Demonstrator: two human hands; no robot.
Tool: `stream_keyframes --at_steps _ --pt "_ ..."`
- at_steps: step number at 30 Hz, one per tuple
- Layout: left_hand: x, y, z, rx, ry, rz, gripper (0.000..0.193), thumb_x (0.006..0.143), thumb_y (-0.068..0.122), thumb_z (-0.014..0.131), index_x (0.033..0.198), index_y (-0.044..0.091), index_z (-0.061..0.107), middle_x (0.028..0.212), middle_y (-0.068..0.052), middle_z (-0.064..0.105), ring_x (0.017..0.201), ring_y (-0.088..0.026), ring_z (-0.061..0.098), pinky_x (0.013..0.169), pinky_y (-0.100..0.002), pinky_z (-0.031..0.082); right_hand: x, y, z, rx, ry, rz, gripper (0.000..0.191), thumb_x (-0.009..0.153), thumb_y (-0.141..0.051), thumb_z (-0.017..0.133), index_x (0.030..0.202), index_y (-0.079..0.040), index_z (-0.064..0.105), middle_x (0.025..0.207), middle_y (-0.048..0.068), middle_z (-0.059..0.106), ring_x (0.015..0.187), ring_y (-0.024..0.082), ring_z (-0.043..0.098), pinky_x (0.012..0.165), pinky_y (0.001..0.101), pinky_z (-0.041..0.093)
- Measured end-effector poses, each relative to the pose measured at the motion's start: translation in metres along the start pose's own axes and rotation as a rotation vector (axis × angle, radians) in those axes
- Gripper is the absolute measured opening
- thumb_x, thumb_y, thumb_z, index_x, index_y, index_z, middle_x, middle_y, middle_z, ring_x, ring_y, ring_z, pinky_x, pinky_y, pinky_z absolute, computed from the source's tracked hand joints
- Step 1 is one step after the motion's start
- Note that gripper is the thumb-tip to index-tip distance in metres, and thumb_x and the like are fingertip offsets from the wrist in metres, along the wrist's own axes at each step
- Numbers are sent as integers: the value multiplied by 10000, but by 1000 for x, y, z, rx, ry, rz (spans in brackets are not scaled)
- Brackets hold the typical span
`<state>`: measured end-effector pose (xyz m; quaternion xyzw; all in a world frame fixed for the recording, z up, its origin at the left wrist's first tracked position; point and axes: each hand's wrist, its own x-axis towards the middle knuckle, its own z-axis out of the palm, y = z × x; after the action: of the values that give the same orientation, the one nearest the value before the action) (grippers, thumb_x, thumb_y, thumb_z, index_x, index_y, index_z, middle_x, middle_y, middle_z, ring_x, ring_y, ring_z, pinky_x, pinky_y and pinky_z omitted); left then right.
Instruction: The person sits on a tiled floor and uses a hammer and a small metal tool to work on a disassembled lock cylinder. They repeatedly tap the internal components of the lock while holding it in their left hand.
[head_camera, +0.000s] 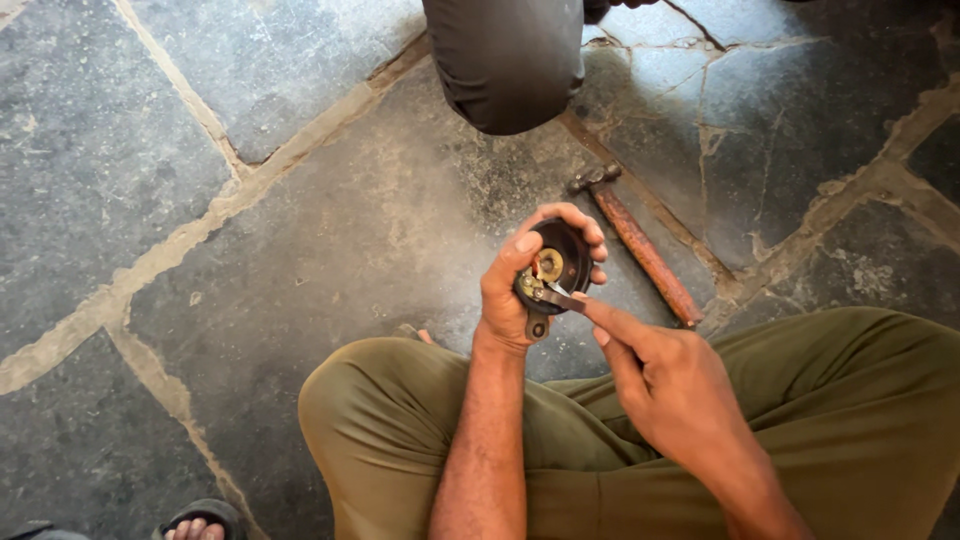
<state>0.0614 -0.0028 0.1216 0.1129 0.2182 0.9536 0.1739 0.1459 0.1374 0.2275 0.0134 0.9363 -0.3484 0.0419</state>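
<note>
Bare stone floor (330, 230) lies open to the left of the hands. On the right, a hammer (640, 245) lies close beside them. Ahead, another person's dark trouser leg (505, 60) blocks the way; below, the person's own knees (380, 420) close in.

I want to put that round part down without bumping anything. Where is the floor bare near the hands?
The widest bare patch of stone floor lies left of the left hand, which holds the round black part, bordered by the mortar seam and the olive-trousered knee. It is crowded on the right: the hammer lies there, with another person's dark-clad knee above.
</note>
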Motion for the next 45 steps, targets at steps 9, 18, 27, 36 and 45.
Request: stream_keyframes --at_steps 9,18,27,36,45 --pt "1 -3 7 -48 -25 -30 483 967 398 621 1234 -2 583 1156 -169 628 1079 -276 645 912 -429 594 1 10 -5 -18 -10 -19 352 913 -154 663 1246 -240 735 605 194 609 438 327 539 480 453 415" --pt "1 -13 2 -189 7 78 404 958 308 662 1216 15 558 1081 -123 570 1091 -238 598 961 -395 562 -12 40 42 50 237 -184 325 951 -82 661 1268 -131 708 852 163 729 619 274 687 575 366 512" --pt "2 -52 -24 -833 294 237 402 855 368 587 1033 10 545 1040 -171 608 1071 -342 625 985 -467 573 -11 63 108 375 349 -190 382 1038 -42 552 1415 -52 610 965 179 727 743 160 689 681 315 533" --pt "-5 -34 -6 -440 177 304 619 1056 519 455 1348 -15 565 1311 -215 650 1183 -348 647 1016 -485 532 2 117 115 791 389 43 355 1089 -100 506 1432 -15 544 743 -35 494 623 34 409 536 209 337" --pt "-10 -18 8 -235 144 483 632 1098 494 428 1429 -31 551 1336 -258 616 1220 -327 630 1111 -472 516 -9 90 93 780 447 -15 362 1056 -80 531 1409 -4 507 1059 -93 593 653 18 441 554 217 365"
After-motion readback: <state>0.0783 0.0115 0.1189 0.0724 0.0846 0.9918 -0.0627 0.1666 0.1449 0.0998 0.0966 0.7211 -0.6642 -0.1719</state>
